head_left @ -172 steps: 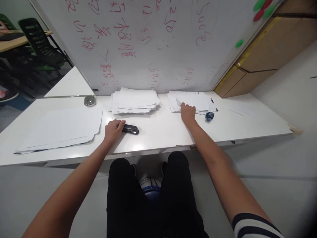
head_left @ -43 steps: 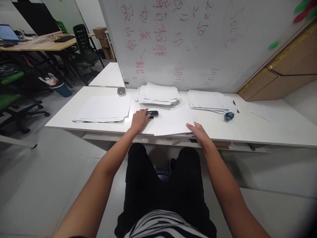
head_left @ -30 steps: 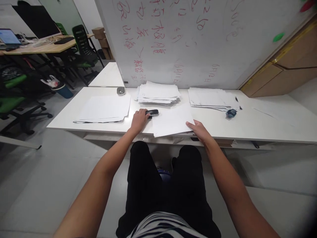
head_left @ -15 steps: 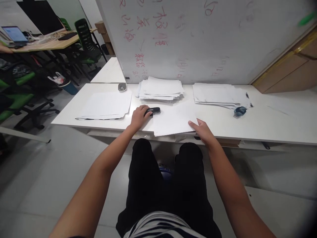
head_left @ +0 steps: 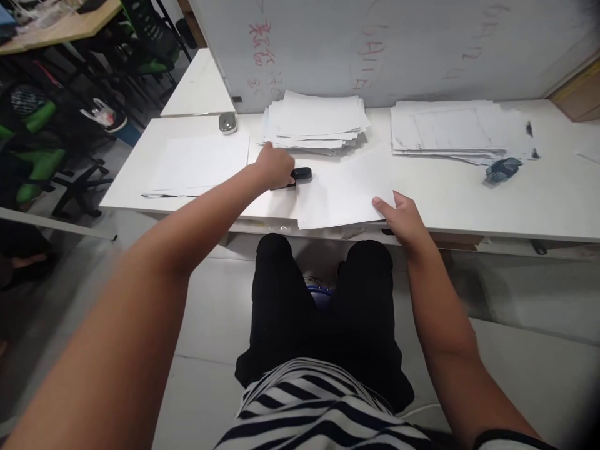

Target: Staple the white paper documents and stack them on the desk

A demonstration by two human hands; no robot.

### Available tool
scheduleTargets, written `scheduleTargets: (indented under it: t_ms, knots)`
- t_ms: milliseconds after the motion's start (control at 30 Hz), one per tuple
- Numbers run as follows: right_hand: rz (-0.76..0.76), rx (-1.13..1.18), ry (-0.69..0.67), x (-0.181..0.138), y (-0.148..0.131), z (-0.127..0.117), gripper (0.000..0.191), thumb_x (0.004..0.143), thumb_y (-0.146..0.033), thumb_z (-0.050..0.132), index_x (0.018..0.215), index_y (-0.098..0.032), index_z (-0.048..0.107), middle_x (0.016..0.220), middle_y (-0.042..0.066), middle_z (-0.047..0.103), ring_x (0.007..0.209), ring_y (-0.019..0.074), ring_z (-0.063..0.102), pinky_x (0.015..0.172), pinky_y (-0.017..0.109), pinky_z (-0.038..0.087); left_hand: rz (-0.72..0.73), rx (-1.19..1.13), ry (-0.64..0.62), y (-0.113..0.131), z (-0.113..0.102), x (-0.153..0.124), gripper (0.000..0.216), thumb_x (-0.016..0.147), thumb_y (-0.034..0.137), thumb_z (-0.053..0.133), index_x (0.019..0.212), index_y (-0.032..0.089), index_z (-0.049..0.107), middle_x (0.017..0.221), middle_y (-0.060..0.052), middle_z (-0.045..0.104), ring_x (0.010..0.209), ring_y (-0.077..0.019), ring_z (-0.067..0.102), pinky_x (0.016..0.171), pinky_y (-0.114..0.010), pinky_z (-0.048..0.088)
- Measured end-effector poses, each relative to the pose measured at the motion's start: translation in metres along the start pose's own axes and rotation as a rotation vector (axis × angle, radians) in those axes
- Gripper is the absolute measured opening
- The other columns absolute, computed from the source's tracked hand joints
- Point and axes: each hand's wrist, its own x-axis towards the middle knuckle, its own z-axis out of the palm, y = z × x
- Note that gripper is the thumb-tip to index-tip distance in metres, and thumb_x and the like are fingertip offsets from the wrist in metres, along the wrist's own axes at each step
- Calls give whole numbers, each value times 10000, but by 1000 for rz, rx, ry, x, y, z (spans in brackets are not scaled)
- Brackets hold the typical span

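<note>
My left hand is closed around a black stapler on the white table, just in front of a thick stack of white paper. My right hand holds the near right corner of a few loose white sheets that lie at the table's front edge, thumb on top. The sheets lie between my two hands, and their left edge reaches the stapler.
A flat pile of paper lies at the left, a small grey oval object behind it. Another paper stack and a small blue object sit at the right. A whiteboard stands behind; office chairs at far left.
My right hand has left the right stack and drawn a few sheets to the front edge. My left hand has stayed on the stapler. The view has tilted down and moved closer.
</note>
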Motion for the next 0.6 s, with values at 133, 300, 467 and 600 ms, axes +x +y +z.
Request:
scheduleTargets:
  t_ms: [133, 300, 467, 600]
  knots:
    - [-34, -26, 5, -2, 4, 0, 458, 822, -572, 666, 1114, -219, 689, 1163, 88, 715, 1142, 306, 632, 1019, 497, 484, 40, 138, -143, 7, -6, 25, 301, 687, 406, 770, 707, 132, 646, 766, -38, 535, 1099, -366, 567, 1037, -543, 299]
    - [-49, -54, -5, -4, 0, 0, 435, 844, -562, 647, 1133, -240, 688, 1190, 73, 708, 1161, 301, 628, 1036, 490, 483, 26, 16, -203, 3, -1, 37, 260, 639, 332, 801, 714, 132, 652, 767, -49, 527, 1128, -398, 542, 1016, -573, 322]
    - [-33, -79, -17, -5, -1, -1, 446, 859, -576, 622, 1159, -251, 682, 1204, 65, 702, 1161, 308, 631, 1027, 490, 498, -17, -128, -126, -18, 23, 50, 390, 792, 514, 636, 848, 132, 689, 825, -57, 530, 1159, -379, 541, 978, -535, 366]
    - [-35, -99, -14, -5, 2, -1, 449, 870, -583, 603, 1167, -255, 678, 1195, 76, 701, 1162, 313, 625, 1007, 494, 504, -42, -145, -142, -36, 37, 61, 456, 799, 574, 606, 902, 138, 696, 841, -54, 527, 1137, -380, 565, 933, -512, 406]
